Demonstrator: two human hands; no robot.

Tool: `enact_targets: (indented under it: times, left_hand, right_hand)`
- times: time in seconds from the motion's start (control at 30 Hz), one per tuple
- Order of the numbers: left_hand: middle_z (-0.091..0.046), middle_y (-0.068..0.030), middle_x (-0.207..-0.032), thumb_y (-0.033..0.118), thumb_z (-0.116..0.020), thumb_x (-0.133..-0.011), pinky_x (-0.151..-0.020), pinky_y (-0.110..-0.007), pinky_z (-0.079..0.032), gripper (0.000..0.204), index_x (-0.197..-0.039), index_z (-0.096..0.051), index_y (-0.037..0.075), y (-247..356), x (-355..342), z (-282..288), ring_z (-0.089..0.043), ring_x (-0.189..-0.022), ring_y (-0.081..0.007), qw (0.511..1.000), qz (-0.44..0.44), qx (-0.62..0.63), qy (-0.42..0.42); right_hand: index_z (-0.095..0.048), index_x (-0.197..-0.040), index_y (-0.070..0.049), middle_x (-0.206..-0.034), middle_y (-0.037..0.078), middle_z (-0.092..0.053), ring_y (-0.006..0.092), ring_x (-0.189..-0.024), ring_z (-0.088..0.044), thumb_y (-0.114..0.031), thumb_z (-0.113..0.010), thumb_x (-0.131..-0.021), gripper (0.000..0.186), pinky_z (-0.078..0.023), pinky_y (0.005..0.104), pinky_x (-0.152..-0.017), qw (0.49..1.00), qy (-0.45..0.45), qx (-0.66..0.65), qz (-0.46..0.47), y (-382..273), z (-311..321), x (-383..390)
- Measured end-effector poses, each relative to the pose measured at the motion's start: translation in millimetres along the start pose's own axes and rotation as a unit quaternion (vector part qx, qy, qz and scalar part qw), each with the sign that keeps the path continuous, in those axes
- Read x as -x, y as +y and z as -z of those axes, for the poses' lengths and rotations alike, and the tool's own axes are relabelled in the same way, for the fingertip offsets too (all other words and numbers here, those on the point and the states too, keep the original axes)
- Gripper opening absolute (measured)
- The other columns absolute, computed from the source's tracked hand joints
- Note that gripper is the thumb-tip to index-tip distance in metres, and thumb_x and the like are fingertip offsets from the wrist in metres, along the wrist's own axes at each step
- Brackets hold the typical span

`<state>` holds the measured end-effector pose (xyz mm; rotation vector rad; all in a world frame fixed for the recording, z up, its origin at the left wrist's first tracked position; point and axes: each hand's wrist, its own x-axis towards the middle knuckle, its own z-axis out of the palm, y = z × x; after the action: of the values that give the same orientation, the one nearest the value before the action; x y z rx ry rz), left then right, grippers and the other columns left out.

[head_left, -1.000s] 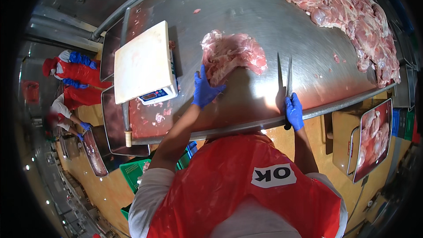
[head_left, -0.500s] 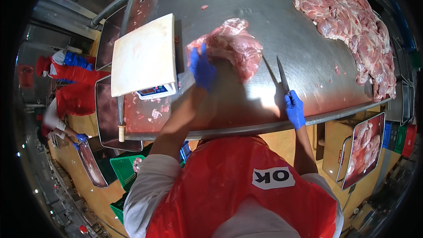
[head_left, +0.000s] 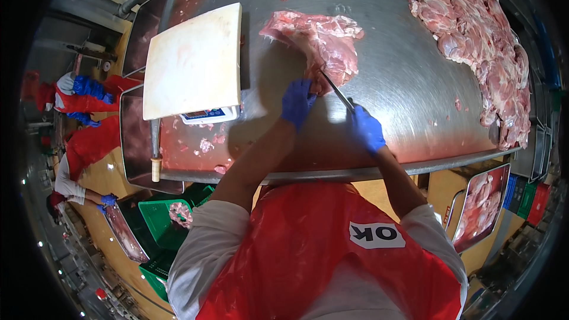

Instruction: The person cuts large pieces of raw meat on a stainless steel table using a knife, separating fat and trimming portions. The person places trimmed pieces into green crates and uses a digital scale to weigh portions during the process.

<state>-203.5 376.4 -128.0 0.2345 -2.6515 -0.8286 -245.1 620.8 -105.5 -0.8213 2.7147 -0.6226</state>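
On the steel table (head_left: 391,106) a large piece of raw pink meat (head_left: 335,44) lies spread out in front of me. My left hand (head_left: 298,104), in a blue glove, is closed on the narrow near end of this piece. In my right hand (head_left: 368,130), also gloved in blue, is a knife (head_left: 339,92). Its blade points up and to the left, and the tip touches the meat just beyond my left fingers. The exact depth of the blade in the meat cannot be made out.
A scale (head_left: 210,115) carrying a white board (head_left: 192,62) stands at left; a wooden-handled tool (head_left: 156,166) lies near it. Many meat pieces (head_left: 474,41) cover the right side. Green crates (head_left: 160,219) and a meat-filled tray (head_left: 483,207) stand below the edge. Co-workers (head_left: 89,136) are at far left.
My left hand has moved nearer and right, onto the meat's near end. My right hand has brought the knife leftward to the meat, which now lies flatter.
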Motion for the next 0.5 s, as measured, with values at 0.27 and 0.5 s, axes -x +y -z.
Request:
enact_targets:
  times: [0.27, 0.5]
  left_hand:
    - [-0.06, -0.0151, -0.092, 0.018, -0.07, -0.074, -0.077, -0.043, -0.048, 0.026, -0.096, -0.059, 0.008, -18.2, -9.3, -2.9, -0.059, -0.089, -0.0352, 0.998, 0.019, 0.061, 0.008]
    - [-0.062, -0.0141, -0.093, 0.015, -0.068, -0.075, -0.076, -0.043, -0.049, 0.02, -0.093, -0.062, 0.009, -24.7, -10.7, 1.9, -0.06, -0.089, -0.0333, 0.996, 0.005, 0.09, -0.009]
  right_hand:
    - [-0.045, -0.107, -0.004, -0.08, 0.022, -0.062, 0.0389, -0.064, -0.064, -0.011, -0.054, -0.086, 0.024, -0.052, 0.0493, -0.057, 0.995, 0.041, 0.046, 0.073, -54.7, -19.6, -72.7]
    - [-0.047, -0.108, -0.002, -0.078, 0.022, -0.062, 0.0373, -0.062, -0.065, -0.013, -0.045, -0.093, 0.019, -0.051, 0.0497, -0.054, 0.989, -0.041, 0.135, 0.053, -10.7, -26.2, -34.2]
